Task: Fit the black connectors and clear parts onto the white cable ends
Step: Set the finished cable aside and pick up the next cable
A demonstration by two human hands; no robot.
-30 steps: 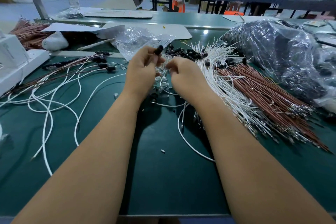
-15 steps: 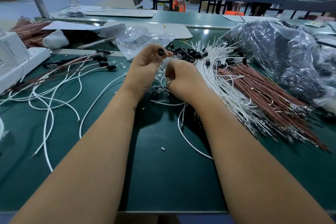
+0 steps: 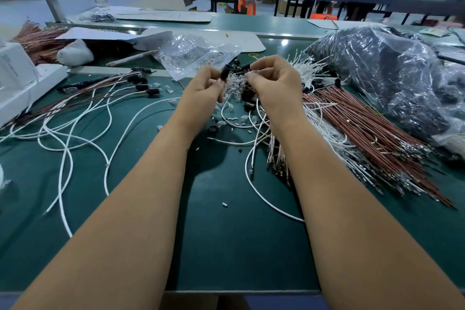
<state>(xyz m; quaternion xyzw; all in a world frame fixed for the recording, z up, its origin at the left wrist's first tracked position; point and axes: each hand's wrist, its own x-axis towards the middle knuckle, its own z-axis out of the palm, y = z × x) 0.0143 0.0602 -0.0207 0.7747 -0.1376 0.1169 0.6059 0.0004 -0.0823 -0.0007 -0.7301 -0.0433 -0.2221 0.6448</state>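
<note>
Presently, at the far left of the green table (image 3: 226, 246), a white machine (image 3: 17, 78) stands beside loose white cables (image 3: 65, 148) that trail across the surface, several of them ending in fitted black connectors (image 3: 141, 80) near the table's back edge. A crumpled clear plastic bag (image 3: 193, 55) lies just behind the hands. The left hand (image 3: 201, 93) has its fingers curled and pinches a black connector (image 3: 224, 72) between thumb and fingertips, tilted nearly upright. Just beside it, the right hand (image 3: 274, 83) is likewise curled, its fingertips pinching something small at their tips; whether that is a clear part or a cable end cannot be told. Between and beneath both hands sits a heap of small clear parts (image 3: 234, 90) mixed with loose black connectors (image 3: 249, 103). Right of the hands lie a dense bundle of white cables (image 3: 309, 70) and a bundle of brown wires (image 3: 372, 133), with a large dark plastic bag (image 3: 392, 78) at the far right.
</note>
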